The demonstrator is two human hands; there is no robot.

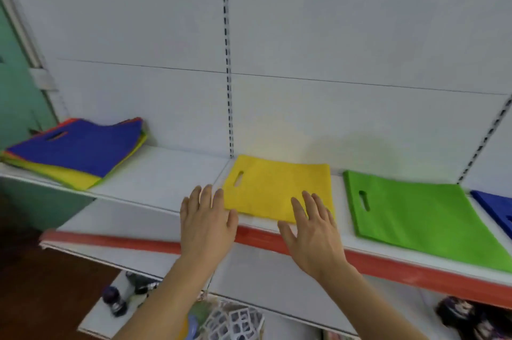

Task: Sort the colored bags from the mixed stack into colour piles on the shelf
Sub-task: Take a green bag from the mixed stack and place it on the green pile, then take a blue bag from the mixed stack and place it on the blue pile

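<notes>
Yellow bag: a flat rectangular yellow non-woven fabric bag with an oval die-cut handle slot, lying flat mid-shelf, its front edge near the red strip.
Green bag: a flat rectangular green non-woven fabric bag with the same kind of oval slot, just right of the yellow one, apart from it.
Blue bag: a corner of a flat blue fabric bag at the right edge, mostly cut off by the frame.
Mixed stack: a loose pile of flat fabric bags at the left end of the shelf, blue on top, yellow, green and red-orange edges showing beneath.
Left hand: the left hand is palm down, fingers straight and close together, fingertips beside the yellow bag's left front corner; contact cannot be told.
Right hand: the right hand is palm down, fingers straight and slightly spread, over the yellow bag's front right part.
Shelf: a smooth white metal shelf with a glossy red front strip.
Back panel: plain white panels with slotted uprights.
Below: blurred small goods on a lower shelf.
</notes>
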